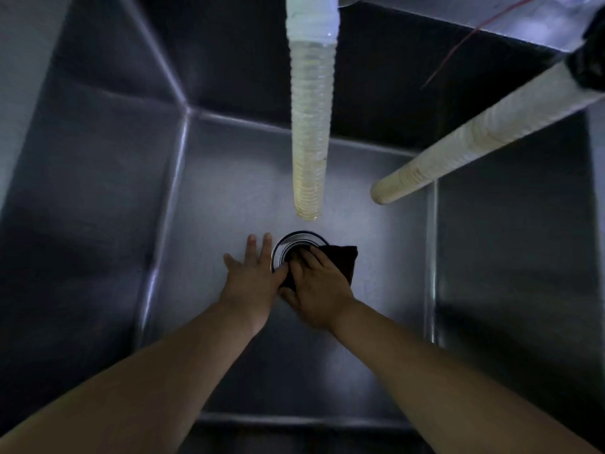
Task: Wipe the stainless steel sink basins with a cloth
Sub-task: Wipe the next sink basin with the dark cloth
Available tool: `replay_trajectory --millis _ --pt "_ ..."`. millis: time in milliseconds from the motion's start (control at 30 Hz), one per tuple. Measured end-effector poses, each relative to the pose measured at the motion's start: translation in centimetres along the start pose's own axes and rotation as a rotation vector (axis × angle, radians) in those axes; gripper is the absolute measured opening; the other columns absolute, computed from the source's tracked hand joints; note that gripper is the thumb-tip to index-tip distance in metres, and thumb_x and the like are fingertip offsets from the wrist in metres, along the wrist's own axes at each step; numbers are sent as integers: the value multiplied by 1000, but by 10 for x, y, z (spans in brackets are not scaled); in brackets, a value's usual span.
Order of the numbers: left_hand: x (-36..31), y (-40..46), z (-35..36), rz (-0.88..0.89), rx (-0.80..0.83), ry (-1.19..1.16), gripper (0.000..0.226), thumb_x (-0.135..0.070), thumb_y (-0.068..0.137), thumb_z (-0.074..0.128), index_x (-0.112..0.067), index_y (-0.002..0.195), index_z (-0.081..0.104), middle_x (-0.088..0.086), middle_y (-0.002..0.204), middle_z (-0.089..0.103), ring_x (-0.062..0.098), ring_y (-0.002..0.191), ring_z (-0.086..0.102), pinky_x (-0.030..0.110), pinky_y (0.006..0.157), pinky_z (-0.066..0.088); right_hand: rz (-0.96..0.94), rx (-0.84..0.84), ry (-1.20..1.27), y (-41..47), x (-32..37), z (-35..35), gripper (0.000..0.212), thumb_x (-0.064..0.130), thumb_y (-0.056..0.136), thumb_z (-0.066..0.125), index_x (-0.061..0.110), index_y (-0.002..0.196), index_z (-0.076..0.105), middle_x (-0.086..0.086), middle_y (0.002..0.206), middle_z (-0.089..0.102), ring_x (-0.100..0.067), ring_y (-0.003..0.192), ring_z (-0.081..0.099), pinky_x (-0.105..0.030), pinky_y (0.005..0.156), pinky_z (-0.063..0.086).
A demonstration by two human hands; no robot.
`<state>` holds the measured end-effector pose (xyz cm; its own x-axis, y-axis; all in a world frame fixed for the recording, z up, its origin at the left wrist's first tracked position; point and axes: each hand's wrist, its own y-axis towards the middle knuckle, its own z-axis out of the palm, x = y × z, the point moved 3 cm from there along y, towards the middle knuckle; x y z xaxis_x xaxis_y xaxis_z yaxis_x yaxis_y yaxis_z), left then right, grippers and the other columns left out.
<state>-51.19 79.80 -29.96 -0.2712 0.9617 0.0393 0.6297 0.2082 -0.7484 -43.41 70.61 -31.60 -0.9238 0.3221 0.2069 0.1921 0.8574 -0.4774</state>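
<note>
I look straight down into a deep stainless steel sink basin (229, 198). At the middle of its floor is a round metal drain (288, 244). A dark cloth (343, 260) lies over the drain's right side. My right hand (317, 286) presses flat on the cloth, its fingers reaching onto the drain rim. My left hand (250, 273) lies flat on the basin floor just left of the drain, fingers straight, thumb touching the cloth's near edge.
A clear ribbed hose (311, 126) hangs down to just above the drain. A second cream ribbed hose (474, 139) slants in from the upper right. Steep basin walls (82, 208) close in on all sides.
</note>
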Motion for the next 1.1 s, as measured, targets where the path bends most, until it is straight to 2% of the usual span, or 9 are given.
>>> replay_trajectory --millis 133,233,333,433,533,633,733,900,1100 --pt "-1 -3 -1 6 -25 20 104 -25 75 73 -31 149 0 23 152 -24 48 140 -13 67 103 26 59 -20 -138 -2 10 3 62 47 101 20 6 146 30 -13 139 47 -34 139 23 -47 116 -11" --pt "-1 -4 -2 4 -34 30 104 -27 74 74 -32 148 1 22 152 -23 47 140 -12 66 104 27 78 -51 -107 1 14 5 59 44 101 25 4 141 39 -13 127 58 -35 129 37 -47 118 -5" --pt "0 -4 -2 8 -27 28 108 -30 71 77 -32 148 2 22 152 -23 46 141 -11 65 104 27 73 -226 97 -3 7 1 49 40 96 45 -1 120 58 -19 106 68 -35 114 53 -42 119 6" --pt "0 -4 -3 7 -16 32 111 -31 69 79 -32 149 1 22 152 -25 46 140 -12 64 104 26 31 -385 186 -17 0 4 36 30 83 67 0 105 65 -15 91 69 -31 98 61 -44 116 20" --pt "0 -3 -3 2 -23 23 106 -27 72 76 -32 149 3 23 152 -25 47 140 -12 65 105 25 -25 -403 129 -43 -1 22 49 25 73 75 5 116 64 -13 120 64 -31 116 57 -56 109 30" --pt "0 -4 -2 0 -27 25 105 -26 72 76 -31 148 5 23 152 -25 47 140 -12 65 104 25 -76 -318 -29 -74 -10 44 67 39 80 59 14 140 45 -10 149 39 -30 138 34 -53 115 18" --pt "1 -3 -1 -4 -56 0 105 -25 72 75 -30 148 3 23 152 -24 47 140 -12 65 104 25 -58 -299 -76 -87 -31 49 74 47 81 53 19 147 32 -7 154 26 -30 143 20 -51 114 15" --pt "3 -1 3 1 -110 -38 122 -26 72 75 -26 144 -24 21 152 -24 46 141 -12 65 105 24 183 -332 -2 -59 -67 26 74 51 84 45 18 148 29 -11 156 20 -32 145 14 -52 115 14" --pt "9 -3 6 7 -136 -68 130 -35 70 77 -20 142 -30 16 153 -25 40 142 -13 61 109 20 404 -314 34 13 -98 -23 74 61 90 16 21 152 13 -12 159 9 -32 146 1 -51 117 0"
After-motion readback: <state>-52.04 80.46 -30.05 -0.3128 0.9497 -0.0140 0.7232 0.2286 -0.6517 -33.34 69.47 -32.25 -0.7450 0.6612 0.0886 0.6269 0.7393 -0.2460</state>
